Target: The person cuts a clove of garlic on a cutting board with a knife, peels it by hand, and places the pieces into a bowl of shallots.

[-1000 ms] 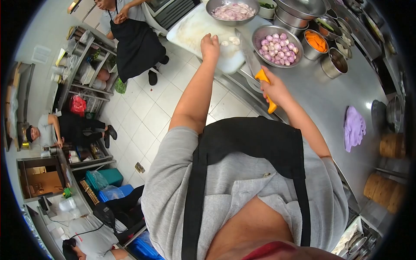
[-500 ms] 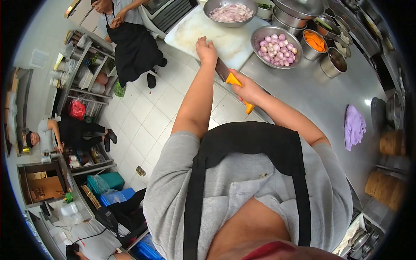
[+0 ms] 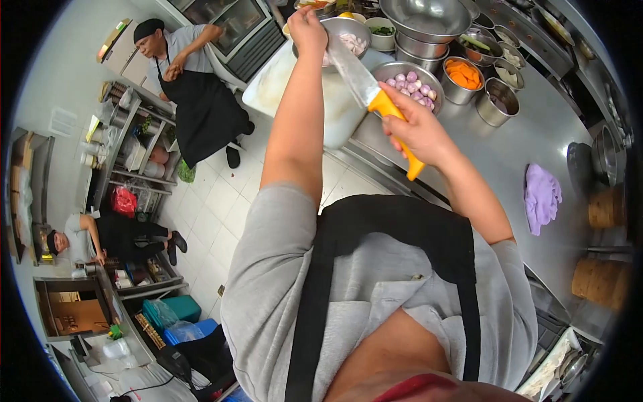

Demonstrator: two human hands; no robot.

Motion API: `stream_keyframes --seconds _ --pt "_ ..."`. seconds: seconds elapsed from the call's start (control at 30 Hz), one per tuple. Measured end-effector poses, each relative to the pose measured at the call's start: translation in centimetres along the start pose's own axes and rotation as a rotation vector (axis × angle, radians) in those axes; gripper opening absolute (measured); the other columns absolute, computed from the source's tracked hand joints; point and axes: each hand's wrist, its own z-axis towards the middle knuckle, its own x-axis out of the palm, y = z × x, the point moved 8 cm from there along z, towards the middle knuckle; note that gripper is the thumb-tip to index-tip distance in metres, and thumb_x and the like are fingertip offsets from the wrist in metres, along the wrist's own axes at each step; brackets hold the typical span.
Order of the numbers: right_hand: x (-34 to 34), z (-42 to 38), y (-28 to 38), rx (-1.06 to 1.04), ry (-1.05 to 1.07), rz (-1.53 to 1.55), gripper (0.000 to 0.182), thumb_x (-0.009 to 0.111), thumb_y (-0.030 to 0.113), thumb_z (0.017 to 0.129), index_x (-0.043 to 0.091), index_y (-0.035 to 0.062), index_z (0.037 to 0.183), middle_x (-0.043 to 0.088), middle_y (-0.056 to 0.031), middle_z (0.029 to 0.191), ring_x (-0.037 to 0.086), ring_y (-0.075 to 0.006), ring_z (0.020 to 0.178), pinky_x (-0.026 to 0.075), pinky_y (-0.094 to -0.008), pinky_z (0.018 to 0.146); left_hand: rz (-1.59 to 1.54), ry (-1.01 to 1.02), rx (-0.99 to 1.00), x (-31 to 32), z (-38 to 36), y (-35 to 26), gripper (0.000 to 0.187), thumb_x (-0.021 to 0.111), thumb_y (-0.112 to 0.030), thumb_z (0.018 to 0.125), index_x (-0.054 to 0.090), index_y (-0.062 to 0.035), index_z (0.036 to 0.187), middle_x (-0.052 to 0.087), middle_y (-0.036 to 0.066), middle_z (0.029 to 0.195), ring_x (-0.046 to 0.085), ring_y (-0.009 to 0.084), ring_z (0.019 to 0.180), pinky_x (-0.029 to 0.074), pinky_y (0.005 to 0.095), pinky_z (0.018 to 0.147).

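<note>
In my right hand (image 3: 416, 127) is a large kitchen knife (image 3: 353, 70), its yellow handle inside my closed fingers. The broad blade slants up and leftward, over the edge of a metal bowl of sliced shallots (image 3: 351, 41). My left hand (image 3: 308, 30) is raised by the blade's tip, in front of that bowl's left side. Its fingers are curled together, and whatever they hold, if anything, is hidden. Below both hands lies a white cutting board (image 3: 268, 87). Beside the knife, a perforated metal bowl (image 3: 439, 104) holds whole peeled shallots (image 3: 414, 87).
Metal containers, one with cut carrots (image 3: 463, 72), crowd the back of the steel counter (image 3: 462, 144). A large steel bowl (image 3: 425, 17) tops a stack. A purple cloth (image 3: 541, 197) lies at right. One person in a black apron (image 3: 207, 94) stands beyond the board; another is farther left.
My right hand has lifted the knife up from the counter's edge, nearer the camera. My left hand has risen to the blade's tip, its fingers now curled. The view has shifted slightly.
</note>
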Motion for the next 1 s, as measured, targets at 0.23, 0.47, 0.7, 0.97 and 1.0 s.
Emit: stream_keyframes --seconds 0.23,0.47,0.7,0.97,1.0 --pt "-6.0 -4.4 -1.9 0.057 -0.181 -0.076 0.061 0.049 0.007 0.086 0.030 0.0163 0.144 0.051 0.0016 0.076 0.044 -0.0054 0.050 0.039 -0.0218 0.043 0.539 0.413 -0.079 7.8 0.1 8.2 0.025 0.058 -0.026 0.085 0.066 -0.0045 0.095 0.061 0.021 0.099 0.056 0.0395 0.091 0.044 0.0467 0.078" --pt "-8.3 -5.2 -4.2 0.092 -0.261 -0.136 0.058 0.049 0.008 0.087 0.034 0.0183 0.142 0.050 0.0011 0.075 0.044 -0.0055 0.051 0.038 -0.0211 0.044 0.906 0.845 -0.216 7.9 -3.4 10.6 0.077 0.062 -0.032 0.079 0.021 -0.0172 0.144 0.021 0.011 0.150 0.015 0.0340 0.139 0.014 0.0472 0.112" --pt "-8.4 -4.5 -5.6 0.121 -0.231 -0.048 0.058 0.051 0.008 0.086 0.035 0.0165 0.141 0.050 0.0000 0.076 0.045 -0.0057 0.050 0.038 -0.0208 0.043 0.604 0.984 -0.137 0.9 -12.1 4.2 0.023 0.066 -0.024 0.076 0.067 -0.0040 0.087 0.067 0.014 0.080 0.064 0.0298 0.073 0.049 0.0394 0.067" --pt "-7.6 -3.7 -5.9 0.120 -0.194 -0.048 0.059 0.053 0.008 0.086 0.035 0.0167 0.141 0.051 0.0001 0.077 0.045 -0.0056 0.050 0.038 -0.0206 0.042 0.524 0.915 0.022 -1.4 -23.5 -0.4 0.019 0.066 -0.028 0.077 0.069 -0.0154 0.091 0.061 0.010 0.086 0.062 0.0279 0.081 0.050 0.0390 0.068" --pt "-7.3 -3.7 -6.0 0.129 -0.183 -0.061 0.059 0.053 0.008 0.086 0.035 0.0169 0.141 0.051 0.0002 0.077 0.045 -0.0055 0.050 0.038 -0.0206 0.042 0.537 0.911 0.013 -1.3 -23.4 -0.3 0.018 0.065 -0.028 0.077 0.069 -0.0162 0.090 0.059 0.010 0.086 0.061 0.0282 0.081 0.050 0.0399 0.069"
